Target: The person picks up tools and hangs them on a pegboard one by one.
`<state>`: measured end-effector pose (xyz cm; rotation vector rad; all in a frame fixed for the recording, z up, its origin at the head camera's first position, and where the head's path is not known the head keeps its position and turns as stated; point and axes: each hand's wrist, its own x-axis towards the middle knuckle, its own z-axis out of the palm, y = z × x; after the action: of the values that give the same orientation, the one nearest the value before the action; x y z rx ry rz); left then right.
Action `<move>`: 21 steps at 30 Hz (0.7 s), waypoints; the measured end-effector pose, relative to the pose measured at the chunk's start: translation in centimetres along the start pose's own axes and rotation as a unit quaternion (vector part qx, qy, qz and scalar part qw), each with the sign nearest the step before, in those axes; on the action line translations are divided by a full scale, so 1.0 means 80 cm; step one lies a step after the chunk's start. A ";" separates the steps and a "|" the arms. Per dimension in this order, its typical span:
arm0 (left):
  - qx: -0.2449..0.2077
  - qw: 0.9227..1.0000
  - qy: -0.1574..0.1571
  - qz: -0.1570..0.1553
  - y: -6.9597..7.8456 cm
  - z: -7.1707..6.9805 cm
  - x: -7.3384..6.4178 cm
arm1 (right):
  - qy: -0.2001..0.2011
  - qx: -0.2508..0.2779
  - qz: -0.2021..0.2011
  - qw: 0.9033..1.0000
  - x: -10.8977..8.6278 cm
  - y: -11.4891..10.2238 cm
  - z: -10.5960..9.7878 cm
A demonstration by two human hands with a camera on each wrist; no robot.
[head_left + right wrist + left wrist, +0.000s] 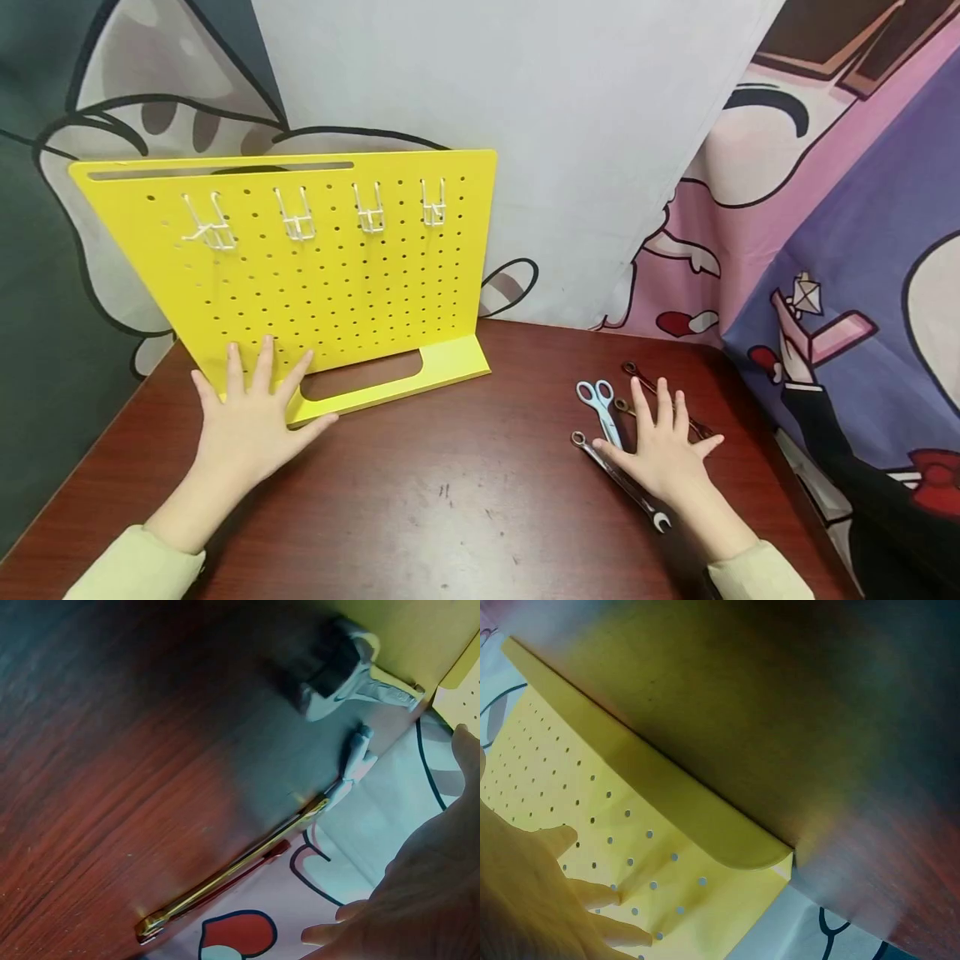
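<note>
My left hand [243, 437] is held with fingers spread in front of the lower left of a yellow pegboard [322, 283], overlapping it in the head view. It holds nothing. White wire hooks [298, 223] hang in a row along the board's upper part. On the right, my right hand [667, 458] is spread over a group of tools, also holding nothing. A silver combination wrench [618, 479] lies beside it. Light-blue-handled scissors [598, 402] lie just beyond, their blade ends near my thumb. Two darker wrenches [631, 369] are partly hidden behind my fingers.
The tools and board rest on a reddish-brown wooden table [442, 483]. The pegboard stands on a yellow base [453, 358] with a cut-out. A cartoon-printed cloth [555, 167] hangs behind the table and along its right side.
</note>
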<state>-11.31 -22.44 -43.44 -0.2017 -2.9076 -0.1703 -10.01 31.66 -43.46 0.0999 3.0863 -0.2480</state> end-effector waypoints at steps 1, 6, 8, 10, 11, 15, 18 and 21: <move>-0.001 1.000 -0.001 0.001 0.001 0.000 0.001 | -0.001 0.001 0.002 1.000 0.000 0.001 0.000; -0.005 1.000 -0.003 0.004 0.003 -0.001 0.005 | -0.002 0.009 0.006 1.000 0.002 0.006 0.000; -0.007 1.000 -0.001 0.006 0.004 -0.002 0.006 | 0.000 0.010 0.005 1.000 0.003 0.006 -0.001; -0.009 1.000 0.000 0.007 0.005 -0.003 0.006 | 0.006 0.011 0.001 1.000 0.006 0.005 -0.002; -0.011 1.000 0.002 0.007 0.005 -0.004 0.006 | 0.010 0.012 0.000 1.000 0.007 0.004 -0.003; -0.013 1.000 0.009 0.007 0.002 -0.004 0.003 | 0.032 0.029 -0.009 0.999 0.015 -0.004 -0.004; -0.014 1.000 0.021 0.009 -0.002 -0.006 0.000 | 0.053 0.047 -0.015 0.997 0.023 -0.013 -0.003; -0.011 0.999 0.037 0.010 -0.009 -0.012 -0.004 | 0.076 0.063 -0.026 0.995 0.030 -0.026 -0.001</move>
<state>-10.89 -23.34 -42.70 -0.2244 -2.8305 -0.2012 -12.58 29.77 -43.20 0.0459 3.2252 -0.4576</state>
